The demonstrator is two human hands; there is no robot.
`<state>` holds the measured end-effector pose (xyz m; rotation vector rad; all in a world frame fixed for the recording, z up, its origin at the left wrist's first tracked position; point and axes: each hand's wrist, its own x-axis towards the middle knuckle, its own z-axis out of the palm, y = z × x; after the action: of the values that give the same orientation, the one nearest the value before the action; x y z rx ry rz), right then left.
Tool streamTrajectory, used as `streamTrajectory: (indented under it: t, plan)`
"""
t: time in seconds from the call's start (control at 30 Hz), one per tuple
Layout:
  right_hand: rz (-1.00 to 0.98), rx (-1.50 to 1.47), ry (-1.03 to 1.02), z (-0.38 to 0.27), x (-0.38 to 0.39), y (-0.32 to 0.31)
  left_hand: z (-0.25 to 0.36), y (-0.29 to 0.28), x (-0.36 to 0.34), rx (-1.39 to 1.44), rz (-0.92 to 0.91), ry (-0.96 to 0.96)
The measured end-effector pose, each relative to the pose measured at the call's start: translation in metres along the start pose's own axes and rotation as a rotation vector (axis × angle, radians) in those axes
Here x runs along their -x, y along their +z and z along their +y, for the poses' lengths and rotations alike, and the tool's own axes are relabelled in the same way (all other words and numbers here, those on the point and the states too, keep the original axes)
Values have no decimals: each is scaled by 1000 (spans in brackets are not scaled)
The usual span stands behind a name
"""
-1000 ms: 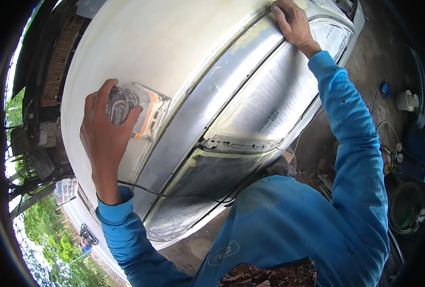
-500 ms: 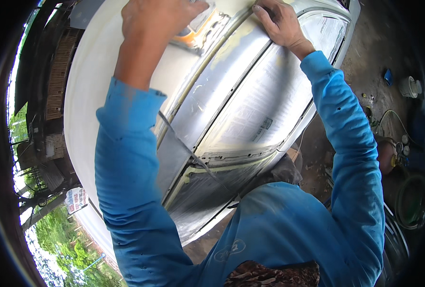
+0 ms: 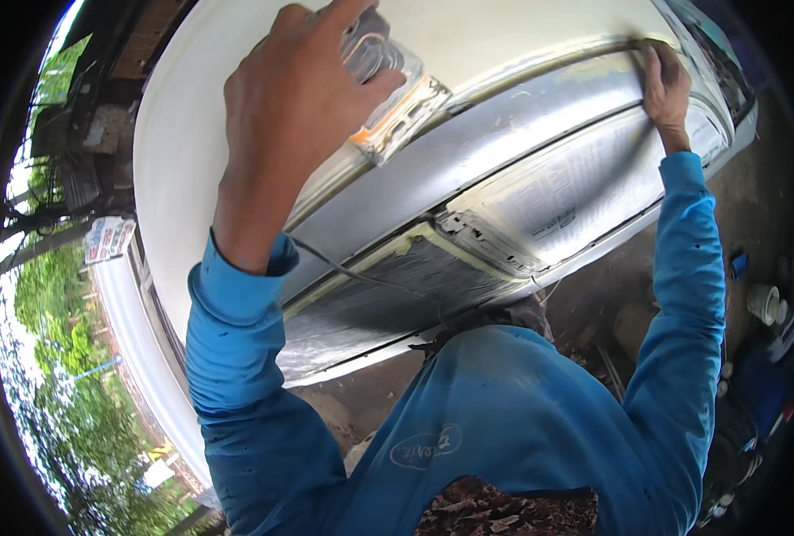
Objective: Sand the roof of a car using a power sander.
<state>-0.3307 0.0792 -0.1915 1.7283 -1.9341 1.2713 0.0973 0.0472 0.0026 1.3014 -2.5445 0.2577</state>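
Observation:
My left hand (image 3: 299, 107) is closed around a rectangular power sander (image 3: 401, 116) with orange-edged sides, close to the cream roof (image 3: 522, 27) of a car. My palm and fingers cover part of the tool. A thin grey cord (image 3: 352, 275) hangs below my left wrist across the car's side. Farther right, my right hand (image 3: 667, 89) rests its fingers on the edge of the roof, with no tool seen in it. Below the roof edge runs a bare, silvery panel strip (image 3: 504, 112) with yellowish patches.
Printed sheeting (image 3: 549, 196) and dark sheeting edged with yellow tape (image 3: 424, 232) cover the windows. On the floor at right are a white bucket (image 3: 763, 302) and a small blue object (image 3: 738, 264). Trees (image 3: 66, 348) and a sign (image 3: 109, 239) show at left.
The view has turned over the car. My right hand has slid farther right along the roof edge. The sander is still in my left hand, now more plainly in view.

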Motion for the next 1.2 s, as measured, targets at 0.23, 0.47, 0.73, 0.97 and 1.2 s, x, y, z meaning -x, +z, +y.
streamTrajectory:
  t: [0.23, 0.47, 0.73, 0.97, 1.2]
  plan:
    - [-22, 102, -210, 21, -1, 1, -128, -27, 141, -56, 72, -302]
    - [-44, -21, -79, 32, -3, 2, -261, -53, 265, -63, 96, -700]
    - [-15, -58, -6, 34, 0, 7, -319, -67, 311, -97, 51, -1038]
    - [-4, 95, -216, 38, 0, 8, -202, -49, 196, 65, -19, -454]
    - [50, 379, -535, 37, -2, 8, -66, -7, 58, -5, 117, -111]
